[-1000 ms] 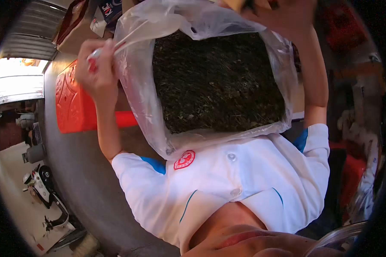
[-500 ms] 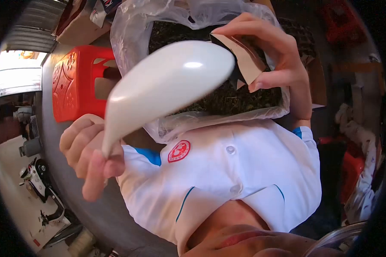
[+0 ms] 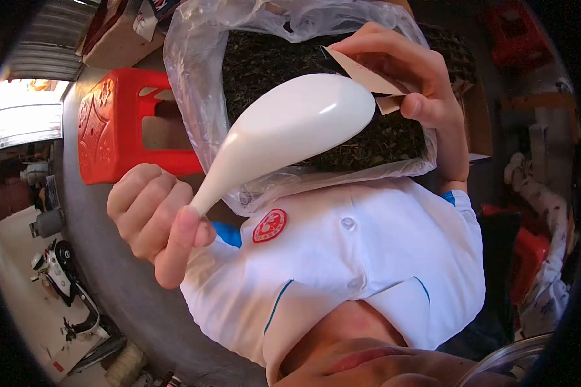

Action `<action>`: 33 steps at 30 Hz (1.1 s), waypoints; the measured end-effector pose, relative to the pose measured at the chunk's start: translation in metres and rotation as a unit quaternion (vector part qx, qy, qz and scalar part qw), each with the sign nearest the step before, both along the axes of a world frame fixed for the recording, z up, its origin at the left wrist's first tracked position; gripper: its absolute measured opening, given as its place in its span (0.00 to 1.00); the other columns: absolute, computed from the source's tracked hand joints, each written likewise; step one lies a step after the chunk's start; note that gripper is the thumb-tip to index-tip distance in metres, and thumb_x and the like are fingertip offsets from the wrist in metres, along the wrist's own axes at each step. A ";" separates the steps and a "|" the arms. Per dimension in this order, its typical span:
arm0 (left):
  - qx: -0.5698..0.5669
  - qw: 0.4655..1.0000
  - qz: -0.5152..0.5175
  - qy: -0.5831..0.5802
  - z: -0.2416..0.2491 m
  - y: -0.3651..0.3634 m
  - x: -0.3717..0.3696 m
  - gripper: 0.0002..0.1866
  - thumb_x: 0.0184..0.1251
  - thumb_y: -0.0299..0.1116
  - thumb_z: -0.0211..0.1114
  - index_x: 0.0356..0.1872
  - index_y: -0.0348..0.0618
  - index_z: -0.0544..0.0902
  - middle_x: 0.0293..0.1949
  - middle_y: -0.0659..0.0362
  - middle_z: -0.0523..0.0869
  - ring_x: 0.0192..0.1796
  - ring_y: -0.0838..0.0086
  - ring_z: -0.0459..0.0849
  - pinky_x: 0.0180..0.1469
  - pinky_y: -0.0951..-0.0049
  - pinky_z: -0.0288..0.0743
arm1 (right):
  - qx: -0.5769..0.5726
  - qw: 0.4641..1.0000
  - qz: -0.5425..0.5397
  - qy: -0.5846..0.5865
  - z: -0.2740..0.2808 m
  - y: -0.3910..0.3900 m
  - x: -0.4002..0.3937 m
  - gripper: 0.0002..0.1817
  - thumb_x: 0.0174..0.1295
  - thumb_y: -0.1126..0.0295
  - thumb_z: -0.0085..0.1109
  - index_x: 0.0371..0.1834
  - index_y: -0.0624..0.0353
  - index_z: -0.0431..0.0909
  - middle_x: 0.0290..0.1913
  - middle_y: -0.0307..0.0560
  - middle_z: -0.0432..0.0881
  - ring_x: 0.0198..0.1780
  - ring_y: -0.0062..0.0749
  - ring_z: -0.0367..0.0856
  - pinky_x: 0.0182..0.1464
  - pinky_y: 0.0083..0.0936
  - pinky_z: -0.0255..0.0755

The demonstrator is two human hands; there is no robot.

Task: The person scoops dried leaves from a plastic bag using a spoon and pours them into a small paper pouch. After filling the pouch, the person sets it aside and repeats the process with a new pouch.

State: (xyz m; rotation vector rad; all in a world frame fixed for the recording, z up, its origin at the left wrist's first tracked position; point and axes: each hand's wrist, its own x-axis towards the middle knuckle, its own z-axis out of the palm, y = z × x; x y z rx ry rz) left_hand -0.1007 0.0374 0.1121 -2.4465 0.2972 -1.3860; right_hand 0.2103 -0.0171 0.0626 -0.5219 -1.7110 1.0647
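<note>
The handle end of a large white spoon point(image 3: 303, 116) is pinched in my left hand point(image 3: 161, 219), with its rounded back facing up. The spoon's bowl reaches right, in front of a folded beige card piece point(image 3: 368, 74) with a dark edge. My right hand point(image 3: 413, 71) grips that card between thumb and fingers; whether the spoon touches it, I cannot tell. Beneath both lies a box lined with a clear plastic bag point(image 3: 197, 71), holding dark dry leaves point(image 3: 387, 145). Spoon, card and right hand hide part of the leaves.
A red plastic stool point(image 3: 106, 129) stands left of the bag. Cardboard boxes point(image 3: 126, 39) are at the upper left. Farther off at the lower left is a white scooter point(image 3: 61, 277). At the right are another red object point(image 3: 532, 248) and a patterned cloth point(image 3: 545, 200).
My left hand and the spoon have moved right, bringing the bowl nearer my right hand. The card has turned in my right hand and lies at a different angle.
</note>
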 end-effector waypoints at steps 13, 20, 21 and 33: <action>-0.006 1.000 -0.012 -0.008 -0.001 -0.001 -0.004 0.11 0.77 0.36 0.48 0.42 0.36 0.64 0.11 0.62 0.70 0.11 0.77 0.67 0.13 0.75 0.64 | 0.001 1.000 0.014 -0.012 0.000 0.000 0.000 0.35 0.61 0.47 0.61 0.60 0.68 0.73 0.53 0.50 0.77 0.54 0.35 0.79 0.57 0.29 0.72; -0.014 0.999 0.040 -0.034 0.000 -0.002 -0.002 0.11 0.76 0.35 0.47 0.42 0.37 0.63 0.11 0.61 0.71 0.11 0.76 0.69 0.12 0.75 0.66 | -0.001 1.000 0.018 -0.004 -0.002 -0.001 -0.004 0.36 0.61 0.45 0.61 0.60 0.67 0.74 0.51 0.49 0.78 0.54 0.34 0.79 0.56 0.28 0.73; -0.010 0.999 0.026 -0.030 -0.001 -0.001 -0.002 0.10 0.76 0.35 0.48 0.42 0.36 0.64 0.11 0.61 0.71 0.11 0.77 0.68 0.12 0.75 0.65 | 0.001 1.000 0.017 -0.010 -0.003 -0.001 -0.002 0.36 0.60 0.45 0.61 0.60 0.67 0.74 0.51 0.50 0.78 0.54 0.34 0.79 0.55 0.28 0.73; -0.138 0.981 -0.116 0.073 0.011 0.009 0.008 0.10 0.67 0.27 0.60 0.40 0.28 0.74 0.11 0.61 0.70 0.11 0.76 0.64 0.14 0.76 0.57 | 0.003 0.997 -0.004 -0.079 0.009 -0.002 -0.009 0.41 0.56 0.43 0.63 0.58 0.73 0.74 0.50 0.53 0.76 0.49 0.33 0.78 0.48 0.24 0.70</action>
